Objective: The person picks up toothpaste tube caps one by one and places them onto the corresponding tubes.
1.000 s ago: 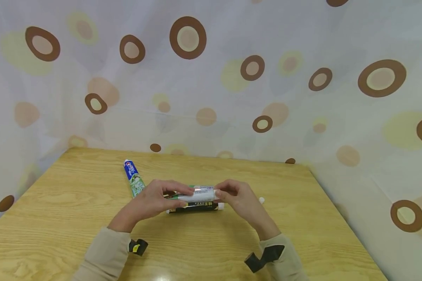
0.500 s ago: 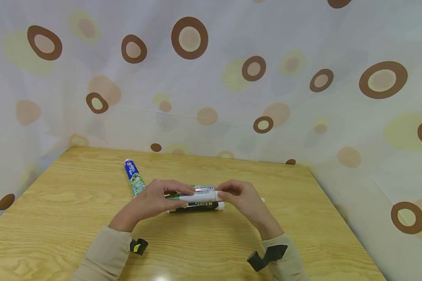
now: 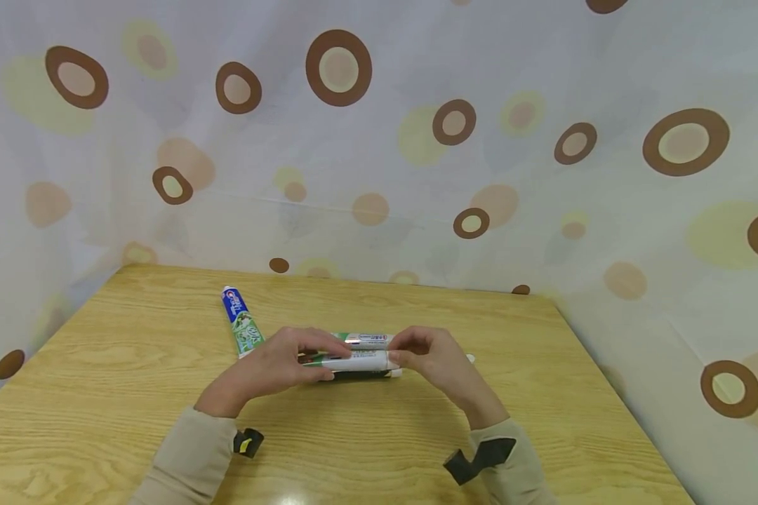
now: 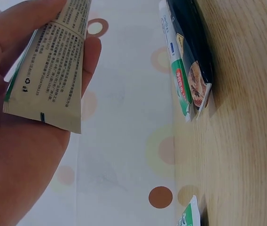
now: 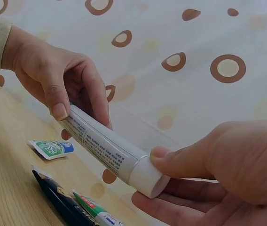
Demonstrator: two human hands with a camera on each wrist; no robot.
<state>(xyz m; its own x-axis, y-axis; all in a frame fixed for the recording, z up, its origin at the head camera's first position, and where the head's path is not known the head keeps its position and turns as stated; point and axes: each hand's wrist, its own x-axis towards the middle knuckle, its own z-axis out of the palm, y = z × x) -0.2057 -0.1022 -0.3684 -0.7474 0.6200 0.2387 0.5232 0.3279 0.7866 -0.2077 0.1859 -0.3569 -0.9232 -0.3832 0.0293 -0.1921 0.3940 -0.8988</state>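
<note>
Above tabletop (image 3: 354, 449) | left hand (image 3: 283, 361), right hand (image 3: 437, 363) facing | fingers (image 5: 96, 92) pinch white tube (image 3: 361, 362) near ends

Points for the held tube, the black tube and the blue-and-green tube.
Held tube (image 5: 102, 142): right wrist view, printed side of the body.
Black tube (image 4: 196, 46): left wrist view, dark body.
Blue-and-green tube (image 3: 243, 320): head view, mid-body.

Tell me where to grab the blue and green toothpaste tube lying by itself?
Probably pinch the blue and green tube across its middle, from above, thumb on one long edge, fingers on the other: it lies on the table, long and narrow, with no other tube crowding it.
</note>
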